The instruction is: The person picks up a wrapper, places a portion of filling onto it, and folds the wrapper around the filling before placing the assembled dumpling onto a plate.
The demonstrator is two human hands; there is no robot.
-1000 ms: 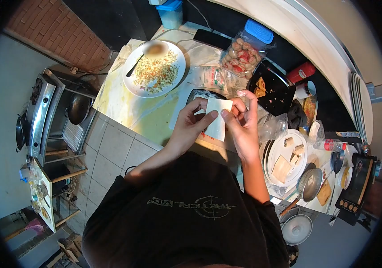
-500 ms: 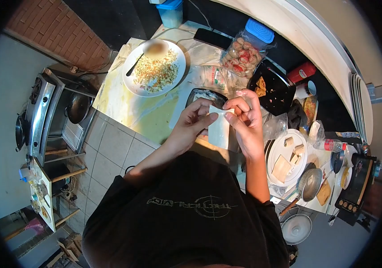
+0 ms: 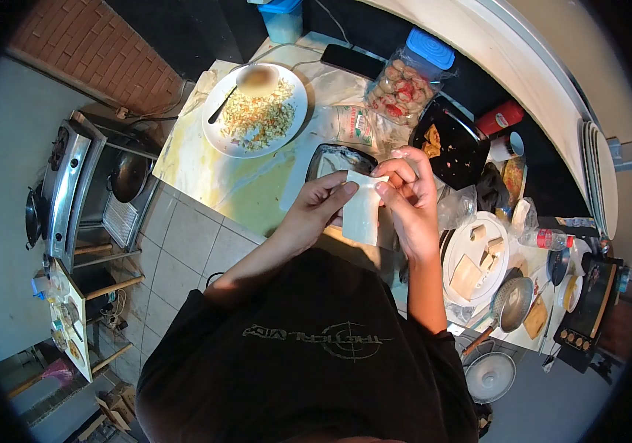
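Pinching the upper left corner of a pale sheet (image 3: 361,215), the left hand (image 3: 323,198) has its thumb on the near face and its bent fingers behind. The right hand (image 3: 408,199) grips the opposite upper corner between thumb and fingers, and some white smears show on its fingertips. The sheet hangs between the two hands, its lower edge free below the thumbs, in front of the person's dark shirt (image 3: 308,354).

Just beyond the left hand sits a black tray (image 3: 353,156) with something whitish inside. Farther out and to the left of that hand, a large white plate (image 3: 216,140) bears a heap of shredded filling (image 3: 260,118), a dark-handled utensil (image 3: 222,108) and a blurred bowl (image 3: 257,80).

Beyond the right hand lie a crumpled clear bag (image 3: 353,127) with a printed label and, farther off, a bag of round pieces (image 3: 401,90). A black dish (image 3: 452,159) with orange scraps stands near its fingertips. To the right of its wrist, a plate (image 3: 495,284) carries small rolls (image 3: 487,263) and a flat square sheet (image 3: 466,276).
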